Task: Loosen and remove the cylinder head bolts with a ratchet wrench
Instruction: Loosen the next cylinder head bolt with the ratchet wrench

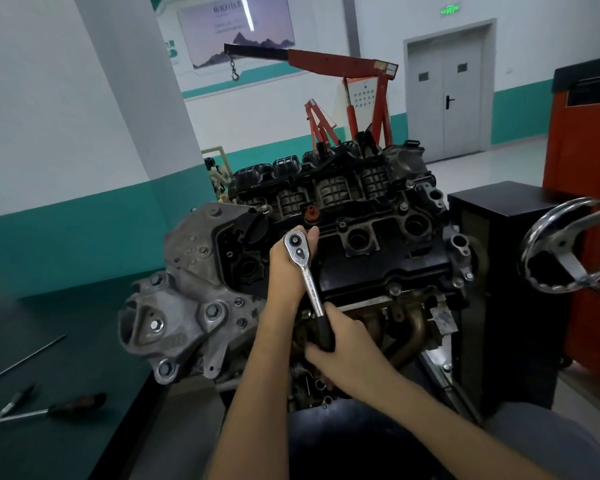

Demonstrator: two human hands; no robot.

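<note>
A person stands over a car engine mounted on a work stand, both bare forearms reaching forward. A chrome ratchet wrench lies slanted over the near left part of the black valve cover. Its round head points away from the person and its black grip points toward them.

The left hand cups the wrench head from below and from the side. Its fingers are curled round the head, with one fingertip showing at the head's far edge. The right hand is wrapped firmly around the black grip, at the engine's near edge beside the rusty exhaust manifold. The left hand hides whatever the wrench head sits on, so I cannot tell which bolt it is on.

One bolt head shows on the cover's near edge, apart from the wrench. A small red cap stands on the cover just beyond the left hand.

To the right of the engine is a chrome handwheel. On the dark bench to the left lies a screwdriver with a dark handle, well apart from the engine.

Behind the engine stands a red engine hoist with a hook hanging from its boom. A grey double door is in the far wall, and an orange cabinet stands at the right edge.
</note>
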